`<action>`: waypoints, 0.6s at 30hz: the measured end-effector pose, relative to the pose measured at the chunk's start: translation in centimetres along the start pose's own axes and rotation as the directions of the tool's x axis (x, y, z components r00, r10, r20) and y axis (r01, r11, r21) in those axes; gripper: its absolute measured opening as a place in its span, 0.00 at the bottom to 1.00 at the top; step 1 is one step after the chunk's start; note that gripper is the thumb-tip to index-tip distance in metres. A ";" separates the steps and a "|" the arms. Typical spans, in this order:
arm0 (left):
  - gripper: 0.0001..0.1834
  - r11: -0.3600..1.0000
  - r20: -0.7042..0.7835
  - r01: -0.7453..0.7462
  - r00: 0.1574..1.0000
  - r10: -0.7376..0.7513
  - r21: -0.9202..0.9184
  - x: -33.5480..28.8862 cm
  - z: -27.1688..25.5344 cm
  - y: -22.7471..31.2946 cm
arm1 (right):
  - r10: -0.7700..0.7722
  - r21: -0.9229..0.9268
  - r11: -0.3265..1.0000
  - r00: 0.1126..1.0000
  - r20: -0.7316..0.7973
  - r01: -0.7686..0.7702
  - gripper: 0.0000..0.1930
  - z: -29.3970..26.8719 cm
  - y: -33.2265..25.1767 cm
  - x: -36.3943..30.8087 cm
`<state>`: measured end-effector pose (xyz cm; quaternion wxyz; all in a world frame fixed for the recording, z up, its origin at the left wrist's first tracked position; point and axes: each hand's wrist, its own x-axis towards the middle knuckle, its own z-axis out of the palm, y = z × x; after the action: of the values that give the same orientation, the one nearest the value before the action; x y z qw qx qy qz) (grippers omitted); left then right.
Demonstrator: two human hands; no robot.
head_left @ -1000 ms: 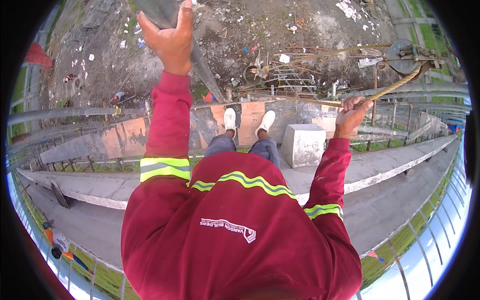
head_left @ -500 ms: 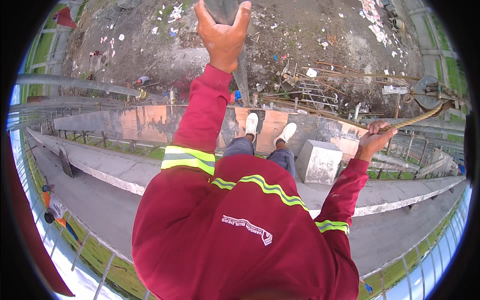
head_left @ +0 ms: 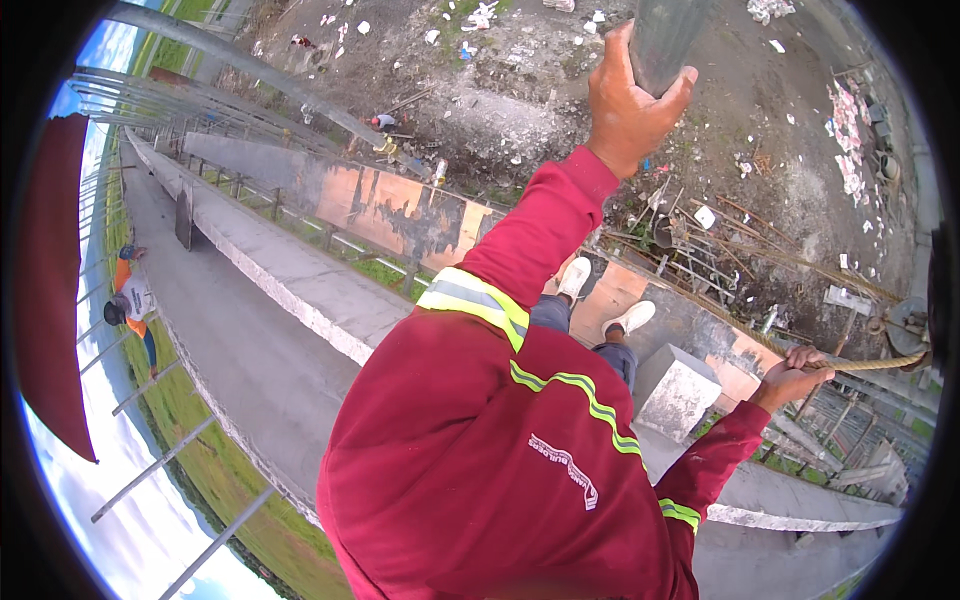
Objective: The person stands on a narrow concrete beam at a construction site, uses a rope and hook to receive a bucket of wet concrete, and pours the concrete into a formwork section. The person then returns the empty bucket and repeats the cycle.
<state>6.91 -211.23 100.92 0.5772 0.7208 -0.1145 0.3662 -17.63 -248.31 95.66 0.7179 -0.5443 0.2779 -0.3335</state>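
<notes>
My left hand, arm stretched far forward, is wrapped round a thick grey metal pipe at the top of the view. On the right, my right hand is closed round a yellowish rope. The rope leads from this hand to a round metal pulley at the right rim. Another stretch of rope runs along the far side of the walkway. My white shoes stand on worn plywood planks, beside a pale concrete block.
Far below lies ground strewn with debris and scrap. A long concrete beam runs beside the planks. A horizontal scaffold pipe crosses the upper left. Beyond the concrete slab, at the left, another person is near thin upright bars.
My view has swung to the left, so the scene appears tilted and shifted right. Both hands keep their holds on the pipe and the rope.
</notes>
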 end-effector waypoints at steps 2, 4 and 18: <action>0.40 0.991 0.024 0.127 0.991 -0.128 0.053 -0.9 0.1 -0.6 | -0.044 0.001 0.999 0.998 0.046 0.044 0.30 0.2 -0.4 -0.1; 0.50 0.902 0.232 0.431 0.882 -0.411 -0.038 -1.6 -0.5 -1.5 | -0.049 0.019 0.999 0.998 0.028 0.049 0.29 0.3 -0.8 -0.1; 0.49 0.961 -0.061 0.079 0.996 -0.065 0.265 -1.7 -0.3 -2.4 | -0.033 -0.015 0.999 0.999 -0.026 0.032 0.29 -1.2 -0.4 -0.2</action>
<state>7.03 -210.69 98.05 0.4904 0.7862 -0.0227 0.3754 -18.78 -248.96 95.77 0.7047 -0.5493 0.2810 -0.3503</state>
